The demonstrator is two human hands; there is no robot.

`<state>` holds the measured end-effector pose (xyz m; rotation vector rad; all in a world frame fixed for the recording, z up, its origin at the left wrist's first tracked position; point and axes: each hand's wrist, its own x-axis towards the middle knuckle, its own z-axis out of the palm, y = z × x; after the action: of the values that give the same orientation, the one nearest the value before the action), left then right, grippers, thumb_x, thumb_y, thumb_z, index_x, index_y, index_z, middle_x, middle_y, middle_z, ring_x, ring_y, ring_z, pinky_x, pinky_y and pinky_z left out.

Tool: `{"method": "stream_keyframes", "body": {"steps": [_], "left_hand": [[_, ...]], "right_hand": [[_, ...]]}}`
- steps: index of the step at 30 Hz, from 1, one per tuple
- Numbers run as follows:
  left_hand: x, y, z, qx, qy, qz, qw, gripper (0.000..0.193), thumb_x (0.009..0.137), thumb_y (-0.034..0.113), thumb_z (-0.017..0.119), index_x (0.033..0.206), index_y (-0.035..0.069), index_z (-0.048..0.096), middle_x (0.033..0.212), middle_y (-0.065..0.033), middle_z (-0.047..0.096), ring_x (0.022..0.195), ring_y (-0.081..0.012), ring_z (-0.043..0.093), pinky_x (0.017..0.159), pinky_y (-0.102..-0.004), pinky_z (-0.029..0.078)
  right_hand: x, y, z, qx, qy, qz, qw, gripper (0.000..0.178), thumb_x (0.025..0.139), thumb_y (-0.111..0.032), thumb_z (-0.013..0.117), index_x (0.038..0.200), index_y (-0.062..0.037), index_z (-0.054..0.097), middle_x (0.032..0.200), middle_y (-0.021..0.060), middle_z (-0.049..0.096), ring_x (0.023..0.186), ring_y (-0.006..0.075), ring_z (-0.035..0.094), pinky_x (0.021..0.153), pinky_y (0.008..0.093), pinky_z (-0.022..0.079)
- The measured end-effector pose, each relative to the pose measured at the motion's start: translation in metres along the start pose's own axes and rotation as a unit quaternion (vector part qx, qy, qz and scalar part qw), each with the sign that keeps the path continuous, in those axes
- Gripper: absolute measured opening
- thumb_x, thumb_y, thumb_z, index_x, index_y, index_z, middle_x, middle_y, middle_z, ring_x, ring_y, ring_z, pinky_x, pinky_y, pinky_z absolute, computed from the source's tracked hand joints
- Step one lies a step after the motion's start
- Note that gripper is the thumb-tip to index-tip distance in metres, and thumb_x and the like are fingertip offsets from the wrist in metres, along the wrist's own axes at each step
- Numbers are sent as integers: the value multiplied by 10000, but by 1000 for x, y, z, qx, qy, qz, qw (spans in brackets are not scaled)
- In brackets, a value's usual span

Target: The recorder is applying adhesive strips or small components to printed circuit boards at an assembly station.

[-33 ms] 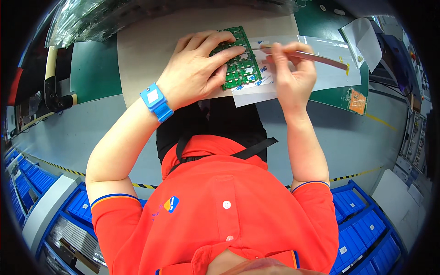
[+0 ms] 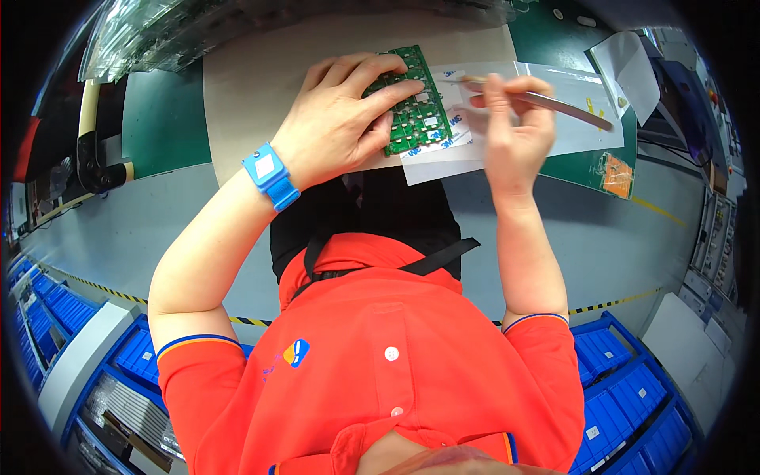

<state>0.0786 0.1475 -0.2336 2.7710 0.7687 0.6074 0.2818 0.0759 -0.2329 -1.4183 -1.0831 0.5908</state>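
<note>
Under my left hand (image 2: 340,111) lies a green circuit board (image 2: 428,119) with rows of small parts. My left index finger presses on its face and the thumb bends in at its lower left side, so the board is held against the work surface. My right hand (image 2: 516,131) grips a pair of metal tweezers (image 2: 571,109) between thumb and fingers. Their tip points left, a short way off the board's right edge, over a white sheet (image 2: 443,162) with blue print. Whether the tip carries anything is too small to tell.
Brown paper (image 2: 253,87) covers part of the green tabletop (image 2: 166,119). A pile of clear plastic packaging (image 2: 158,36) stands along the back left. Orange tape (image 2: 617,175) marks the table's right corner. Blue bins (image 2: 625,396) stand behind me on both sides.
My right hand has moved slightly to the right, drawing the tweezers' tip away from the board's edge. My left hand and the board stay where they were.
</note>
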Motion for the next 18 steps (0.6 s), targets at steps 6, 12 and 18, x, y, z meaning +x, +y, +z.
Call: {"method": "stream_keyframes", "body": {"steps": [6, 12, 18], "left_hand": [[4, 1, -4, 31, -13, 9, 999, 413, 804, 184, 578, 1212, 229, 613, 1232, -36, 538, 1154, -252, 501, 991, -444, 378], [7, 3, -6, 39, -22, 16, 999, 428, 790, 182, 585, 1213, 239, 610, 1231, -35, 529, 1147, -247, 496, 979, -454, 383], [5, 1, -4, 27, -10, 11, 1000, 435, 789, 162, 583, 1215, 247, 603, 1225, -30, 526, 1142, -244, 491, 976, -459, 383]], "right_hand": [[17, 3, -11, 49, 72, -6, 996, 167, 933, -143, 648, 942, -29, 527, 813, 88, 660, 692, 149, 660, 672, 239, 502], [22, 21, -17, 14, 84, 34, 996, 200, 923, -192, 669, 939, -29, 554, 789, 74, 670, 688, 128, 649, 667, 235, 485], [23, 22, -17, 20, 77, 47, 996, 213, 922, -207, 672, 938, -24, 564, 769, 67, 669, 696, 117, 640, 661, 235, 478]]}}
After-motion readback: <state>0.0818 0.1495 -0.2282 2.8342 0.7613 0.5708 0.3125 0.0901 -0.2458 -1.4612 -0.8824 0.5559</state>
